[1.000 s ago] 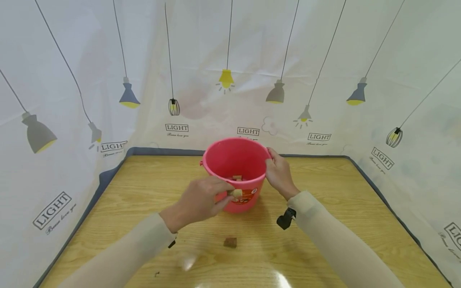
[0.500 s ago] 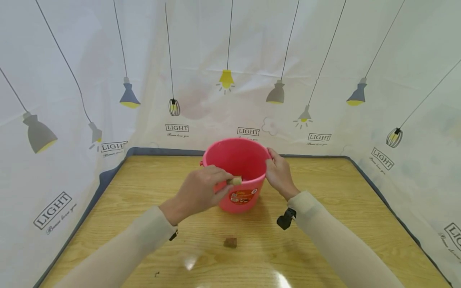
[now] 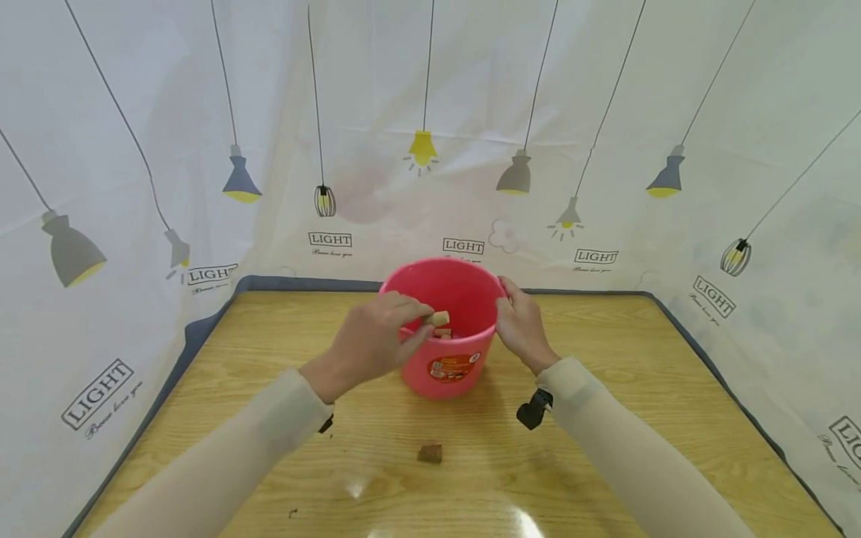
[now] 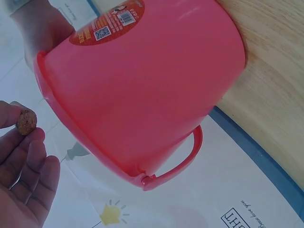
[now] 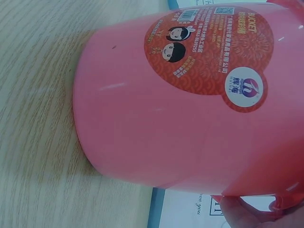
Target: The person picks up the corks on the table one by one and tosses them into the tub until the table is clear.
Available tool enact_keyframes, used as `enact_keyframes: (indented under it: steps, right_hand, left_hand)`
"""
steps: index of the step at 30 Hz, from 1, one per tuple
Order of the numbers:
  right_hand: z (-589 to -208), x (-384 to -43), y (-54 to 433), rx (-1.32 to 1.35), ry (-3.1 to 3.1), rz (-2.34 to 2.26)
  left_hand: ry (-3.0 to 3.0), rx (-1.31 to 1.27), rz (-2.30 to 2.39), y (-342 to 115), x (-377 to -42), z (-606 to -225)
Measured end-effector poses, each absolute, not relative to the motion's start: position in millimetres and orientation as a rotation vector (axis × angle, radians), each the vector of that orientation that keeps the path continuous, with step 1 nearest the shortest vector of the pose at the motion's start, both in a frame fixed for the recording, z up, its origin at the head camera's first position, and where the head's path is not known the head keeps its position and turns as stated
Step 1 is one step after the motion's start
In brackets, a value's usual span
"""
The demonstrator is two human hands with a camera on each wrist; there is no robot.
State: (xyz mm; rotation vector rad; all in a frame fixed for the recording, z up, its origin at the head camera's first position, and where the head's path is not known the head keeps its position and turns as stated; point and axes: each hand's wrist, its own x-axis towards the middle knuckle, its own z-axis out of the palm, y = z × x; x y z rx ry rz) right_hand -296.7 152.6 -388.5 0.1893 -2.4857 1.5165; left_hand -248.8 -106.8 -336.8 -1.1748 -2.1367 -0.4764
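Note:
A pink bucket [image 3: 420, 373] with a red label [image 5: 209, 52] stands upright on the table. My left hand [image 3: 371, 338] pinches a small tan cork [image 3: 439, 319] between thumb and fingers, over the bucket's near rim. In the left wrist view the cork's round, mottled brown end [image 4: 26, 122] shows beside the rim. My right hand [image 3: 527, 326] grips the bucket's rim on the right, by the handle joint; in the right wrist view only a few fingers [image 5: 240, 213] show. Several tan pieces [image 3: 444, 334] lie inside the bucket, partly hidden by the near wall.
A brown piece [image 3: 430, 453] lies on the wooden table [image 3: 572, 478] in front of the bucket. Tiny dark crumbs [image 3: 293, 512] lie nearer the front edge. A white cloth [image 3: 377, 90] printed with lamps hangs behind and along both sides.
My left hand has risen and moved forward with the cork, from in front of the bucket's wall to above its opening. The right hand and the bucket have stayed in place.

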Motion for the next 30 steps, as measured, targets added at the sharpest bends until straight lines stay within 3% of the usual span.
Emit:
enact_keyframes:
  steps: [30]
  right_hand:
    - [-389.0, -296.6, 151.6, 0.197, -2.473, 1.515]
  left_hand:
    - [-2.542, -0.958, -0.397, -95.1, -280.3, -324.5]
